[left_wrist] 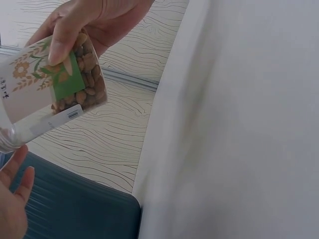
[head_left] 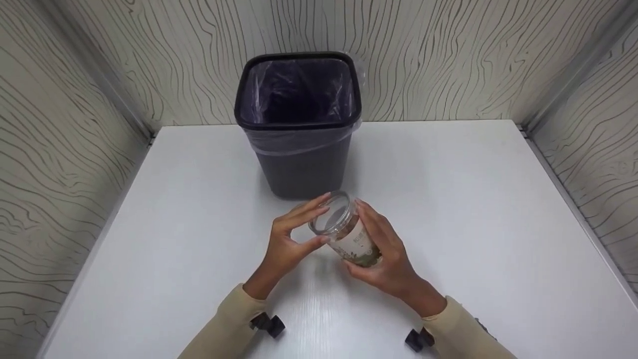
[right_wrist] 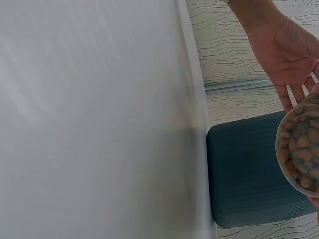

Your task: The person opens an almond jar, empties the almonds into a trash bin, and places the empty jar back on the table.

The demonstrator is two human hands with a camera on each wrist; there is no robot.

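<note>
My right hand (head_left: 386,254) grips a clear jar of almonds (head_left: 358,244) round its side, with the jar tilted and its top toward the left hand. A pale label with plants and a green patch wraps the jar (left_wrist: 55,82). Thumb and fingers of my left hand (head_left: 291,234) are spread round the clear ridged lid (head_left: 331,214), touching its edge. In the right wrist view the jar's round bottom shows almonds (right_wrist: 301,152) packed inside, and the left hand (right_wrist: 286,50) reaches behind it. Part of the right hand is out of that view.
A dark bin (head_left: 304,164) lined with a clear plastic bag (head_left: 299,142) stands at the back of the white table (head_left: 448,199), just beyond the jar. Wood-patterned panels (head_left: 428,60) enclose the table at the back and both sides.
</note>
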